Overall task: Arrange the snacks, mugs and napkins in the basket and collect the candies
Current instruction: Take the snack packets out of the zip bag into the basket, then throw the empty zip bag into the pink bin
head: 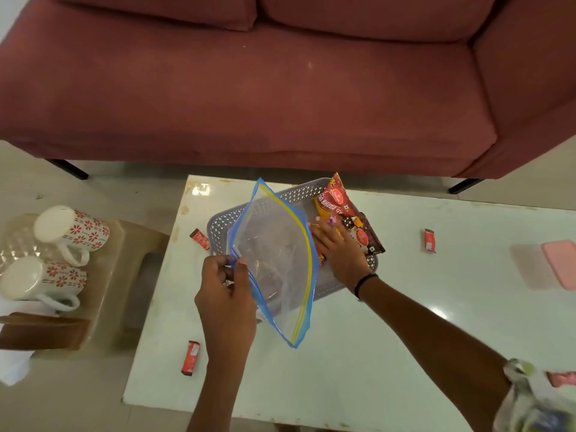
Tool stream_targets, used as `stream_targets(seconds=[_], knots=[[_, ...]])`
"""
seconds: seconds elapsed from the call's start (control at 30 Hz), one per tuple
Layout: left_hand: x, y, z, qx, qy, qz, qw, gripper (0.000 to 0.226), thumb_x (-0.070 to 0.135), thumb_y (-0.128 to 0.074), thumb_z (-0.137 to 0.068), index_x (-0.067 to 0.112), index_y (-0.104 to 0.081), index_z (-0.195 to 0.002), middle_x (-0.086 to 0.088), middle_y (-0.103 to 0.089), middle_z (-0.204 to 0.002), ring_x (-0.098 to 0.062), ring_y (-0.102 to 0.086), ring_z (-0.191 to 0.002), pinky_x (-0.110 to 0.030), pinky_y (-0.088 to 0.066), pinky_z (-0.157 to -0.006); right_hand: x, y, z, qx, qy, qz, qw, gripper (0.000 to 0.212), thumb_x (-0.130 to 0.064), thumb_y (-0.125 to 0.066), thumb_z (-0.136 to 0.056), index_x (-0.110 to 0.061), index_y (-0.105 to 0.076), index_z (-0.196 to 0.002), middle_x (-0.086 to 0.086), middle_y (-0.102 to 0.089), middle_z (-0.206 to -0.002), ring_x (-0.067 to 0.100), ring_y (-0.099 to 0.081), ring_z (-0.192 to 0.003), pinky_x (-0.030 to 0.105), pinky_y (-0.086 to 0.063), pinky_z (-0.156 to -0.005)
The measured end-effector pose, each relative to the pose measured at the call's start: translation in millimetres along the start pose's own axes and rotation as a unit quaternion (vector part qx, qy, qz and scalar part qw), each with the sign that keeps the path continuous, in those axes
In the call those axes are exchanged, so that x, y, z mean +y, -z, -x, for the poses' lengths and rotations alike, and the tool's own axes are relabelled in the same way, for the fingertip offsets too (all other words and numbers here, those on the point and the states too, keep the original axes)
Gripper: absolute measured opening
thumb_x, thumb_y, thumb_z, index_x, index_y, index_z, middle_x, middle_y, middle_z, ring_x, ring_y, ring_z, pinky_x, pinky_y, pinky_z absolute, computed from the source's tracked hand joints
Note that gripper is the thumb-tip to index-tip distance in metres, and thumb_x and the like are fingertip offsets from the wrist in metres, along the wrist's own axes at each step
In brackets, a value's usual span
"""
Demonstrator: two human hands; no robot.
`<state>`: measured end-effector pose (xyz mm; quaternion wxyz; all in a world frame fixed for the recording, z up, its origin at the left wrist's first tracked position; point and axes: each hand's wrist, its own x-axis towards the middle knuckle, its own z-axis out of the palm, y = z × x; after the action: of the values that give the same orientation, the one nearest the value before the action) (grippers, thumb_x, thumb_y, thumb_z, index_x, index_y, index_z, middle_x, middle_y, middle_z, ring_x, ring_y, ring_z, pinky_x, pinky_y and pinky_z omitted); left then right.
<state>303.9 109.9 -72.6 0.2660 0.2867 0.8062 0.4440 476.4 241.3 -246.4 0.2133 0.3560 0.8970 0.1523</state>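
The one camera is sitting on my head, looking forward and steeply down over the white table (pixel 389 322) from close above, with my forearms reaching in from the bottom edge. It is facing the maroon sofa (pixel 249 88) across the top of the frame, its wide angle also catching the stool (pixel 124 266) at left.

Around the basket (pixel 237 213), you are finding open table (pixel 405 322) toward you and to its right. The zip bag (pixel 274 263) your left hand (pixel 224 291) is pinching is covering the basket's left half, and the snack packets (pixel 343 210) under your right hand (pixel 339 247) are filling its right. Candies (pixel 190 357) are lying scattered around the basket.
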Motion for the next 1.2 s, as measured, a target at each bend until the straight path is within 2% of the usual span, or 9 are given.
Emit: stream_targets(seconds=[0.3,0.43,0.57,0.63,0.73,0.83,0.93,1.07,1.2], knots=[[-4.4,-2.1,0.3,-0.010,0.017,0.026,0.999,0.019,0.029,-0.052,-0.090,0.011,-0.052,-0.097,0.000,-0.060,-0.083,-0.023,-0.061,-0.073,-0.022,-0.050,-0.056,8.3,-9.0,-8.0,-0.092,0.006,0.157,0.983,0.072,-0.030,-0.033,-0.099,-0.006,0.016,-0.146,0.008,0.013,-0.159,0.027,0.013,-0.146,0.048,0.014,-0.111],[4.0,-3.0,2.0,-0.010,0.061,0.073,0.995,0.011,0.025,-0.052,-0.093,0.014,-0.053,-0.092,0.001,-0.057,-0.075,-0.009,-0.054,-0.051,-0.012,-0.044,-0.042,9.0,20.1,6.3,0.037,-0.057,-0.114,0.991,0.086,-0.037,-0.072,-0.070,-0.012,-0.034,-0.144,0.008,-0.033,-0.152,0.035,-0.022,-0.142,0.053,-0.027,-0.111],[27.6,-3.2,6.9,-0.023,0.133,0.179,0.975,0.012,0.019,-0.051,-0.094,0.018,-0.051,-0.083,-0.002,-0.052,-0.064,-0.002,-0.044,-0.034,-0.014,-0.043,-0.040,-8.0,60.5,71.8,0.098,-0.028,-0.526,0.845,0.133,-0.053,-0.088,-0.040,-0.010,-0.020,-0.145,0.010,-0.022,-0.154,0.026,-0.017,-0.143,0.050,-0.028,-0.113],[44.6,-2.4,11.9,-0.027,0.150,0.216,0.964,0.012,0.017,-0.052,-0.094,0.019,-0.050,-0.082,-0.001,-0.053,-0.064,-0.001,-0.049,-0.036,-0.013,-0.044,-0.042,-15.1,117.2,105.7,0.046,-0.047,-0.706,0.705,0.126,-0.050,-0.088,-0.050,-0.019,-0.016,-0.148,-0.008,-0.023,-0.155,0.006,-0.019,-0.143,0.031,-0.023,-0.118],[75.0,2.7,23.5,-0.054,0.166,0.276,0.945,0.009,0.012,-0.051,-0.094,0.016,-0.048,-0.086,-0.003,-0.057,-0.068,0.001,-0.054,-0.039,-0.013,-0.049,-0.044,-19.7,182.7,128.8,0.140,-0.150,-0.822,0.531,0.077,-0.012,-0.083,-0.069,-0.029,-0.042,-0.132,-0.038,-0.053,-0.123,-0.021,-0.045,-0.115,0.002,-0.039,-0.092],[102.5,14.0,36.1,-0.125,0.157,0.309,0.930,0.006,0.016,-0.056,-0.091,0.014,-0.050,-0.092,-0.005,-0.059,-0.072,-0.002,-0.056,-0.045,-0.018,-0.052,-0.051,-6.3,215.3,136.4,0.262,-0.271,-0.792,0.480,0.029,-0.022,-0.067,-0.083,-0.025,-0.067,-0.112,-0.018,-0.071,-0.108,-0.007,-0.062,-0.099,0.007,-0.044,-0.078],[113.6,27.2,41.3,-0.126,0.083,0.295,0.943,0.031,0.041,-0.067,-0.080,0.018,-0.053,-0.094,-0.005,-0.059,-0.089,-0.013,-0.061,-0.071,-0.026,-0.051,-0.064,28.3,236.9,147.0,0.300,-0.305,-0.804,0.412,0.018,-0.026,-0.066,-0.084,-0.011,-0.076,-0.085,0.012,-0.075,-0.086,0.007,-0.066,-0.078,0.021,-0.052,-0.070],[115.2,39.7,35.1,-0.097,-0.038,0.186,0.977,0.078,0.049,-0.082,-0.058,0.030,-0.039,-0.120,0.006,-0.044,-0.126,-0.003,-0.047,-0.111,-0.021,-0.040,-0.094,91.0,260.1,174.3,0.302,-0.253,-0.834,0.387,0.014,-0.019,-0.064,-0.083,-0.014,-0.075,-0.090,0.007,-0.077,-0.085,0.024,-0.072,-0.081,0.028,-0.058,-0.072],[112.2,22.7,33.4,-0.246,-0.036,0.150,0.957,0.073,0.027,-0.083,-0.062,0.026,-0.040,-0.121,0.008,-0.055,-0.116,0.015,-0.055,-0.096,-0.011,-0.044,-0.081,133.6,242.6,197.8,0.288,-0.263,-0.840,0.378,0.013,-0.019,-0.061,-0.088,-0.016,-0.073,-0.092,0.000,-0.077,-0.083,0.022,-0.074,-0.078,0.023,-0.058,-0.067]])
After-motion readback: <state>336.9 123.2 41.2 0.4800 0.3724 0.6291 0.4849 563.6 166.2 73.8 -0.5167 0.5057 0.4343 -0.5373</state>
